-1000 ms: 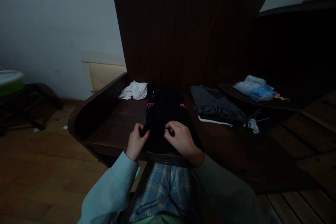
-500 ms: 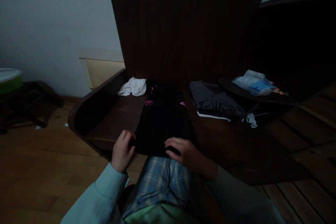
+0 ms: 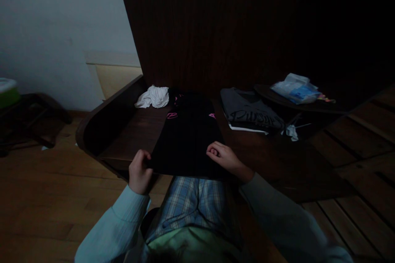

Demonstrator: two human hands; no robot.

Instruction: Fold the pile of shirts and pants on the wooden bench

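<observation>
A black garment (image 3: 188,139) with pink lettering lies spread lengthwise over the dark wooden seat, its near edge close to my lap. My left hand (image 3: 140,172) is closed at the garment's near left corner, thumb and fingers pinching the edge. Over the right side of the cloth is my right hand (image 3: 224,158), with its fingers curled in toward the thumb. Whether any fabric is caught in the right fingertips is hidden against the black. The garment's far end is bunched and dim.
A crumpled white cloth (image 3: 154,97) lies at the back left of the seat. Folded clothes with a grey printed shirt (image 3: 251,109) on top are at the right. A plastic packet (image 3: 296,90) sits on a small dark ledge. The curved wooden armrest (image 3: 101,121) bounds the left.
My right hand has moved up and to the right over the garment, and its fingers have curled in. My left hand stays at the left corner. The view has shifted slightly.
</observation>
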